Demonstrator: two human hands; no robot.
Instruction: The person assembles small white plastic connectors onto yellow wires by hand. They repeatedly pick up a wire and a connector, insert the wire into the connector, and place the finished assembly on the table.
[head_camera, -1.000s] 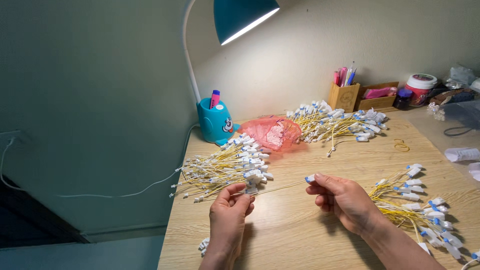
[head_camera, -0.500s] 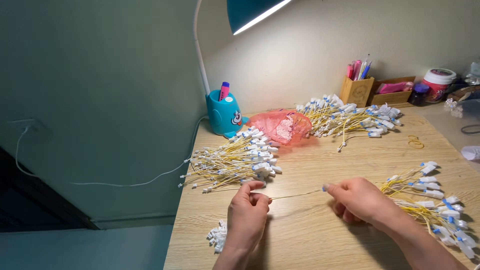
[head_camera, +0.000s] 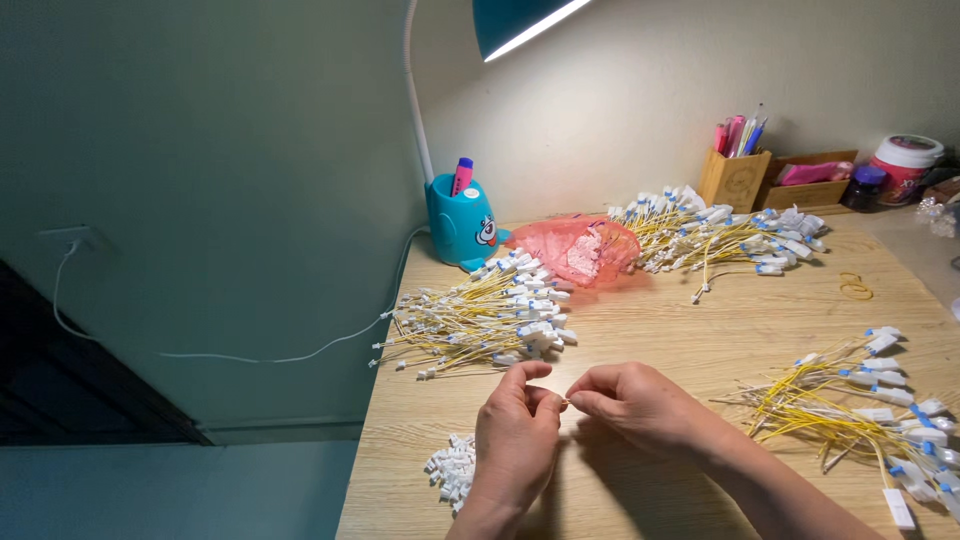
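Yellow wire (head_camera: 567, 402), a thin short piece barely visible, is pinched between the fingertips of both hands at the front middle of the wooden desk (head_camera: 700, 330). At the far left front, a small heap of white connectors (head_camera: 452, 470) is seen just beside the left hand (head_camera: 515, 440), whose fingers are curled nearly closed with thumb and forefinger pressed on the wire's end. The right hand (head_camera: 640, 405) is held close against it, fingertips almost touching, likewise closed in a pinch on the wire. Behind the hands, a fanned bundle of yellow leads with white plugs (head_camera: 490, 315) is laid out, and farther back a teal pen holder (head_camera: 460, 220) and a pink mesh bag (head_camera: 580, 248) are placed under the lamp (head_camera: 520, 20). A second bundle (head_camera: 720, 230) is spread beyond the bag, before a wooden pencil box (head_camera: 735, 178). To the right, a third bundle with blue-and-white plugs (head_camera: 860, 400) is lying near the right forearm.
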